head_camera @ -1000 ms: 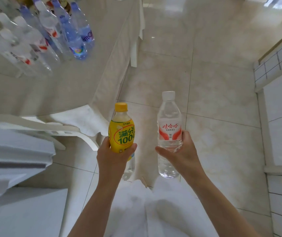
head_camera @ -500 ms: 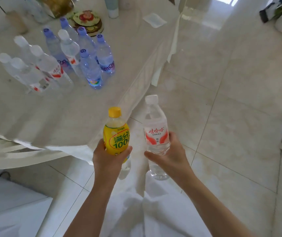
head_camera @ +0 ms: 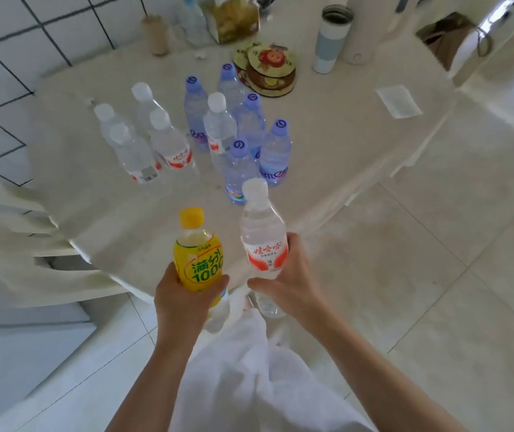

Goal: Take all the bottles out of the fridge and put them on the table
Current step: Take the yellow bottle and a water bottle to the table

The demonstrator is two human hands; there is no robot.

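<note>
My left hand (head_camera: pixel 184 299) grips a yellow drink bottle (head_camera: pixel 198 254) with a yellow cap, held upright. My right hand (head_camera: pixel 290 282) grips a clear water bottle (head_camera: pixel 262 235) with a white cap and a red and white label. Both bottles hang over the near edge of the table (head_camera: pixel 125 219), which has a cream cloth. On the table stand several clear white-capped water bottles (head_camera: pixel 168 141) at the left and several bluish purple-capped bottles (head_camera: pixel 276 154) at the right. The fridge is out of view.
A white chair (head_camera: pixel 25 232) stands at the table's left side. At the back of the table are a round decorated tin (head_camera: pixel 268 70), a grey and white flask (head_camera: pixel 330 42), a bag of food (head_camera: pixel 234 17) and a white paper (head_camera: pixel 399 101). Tiled floor lies to the right.
The view has swung towards the table, which now fills the upper frame. Both hands with their bottles have come closer to its near edge.
</note>
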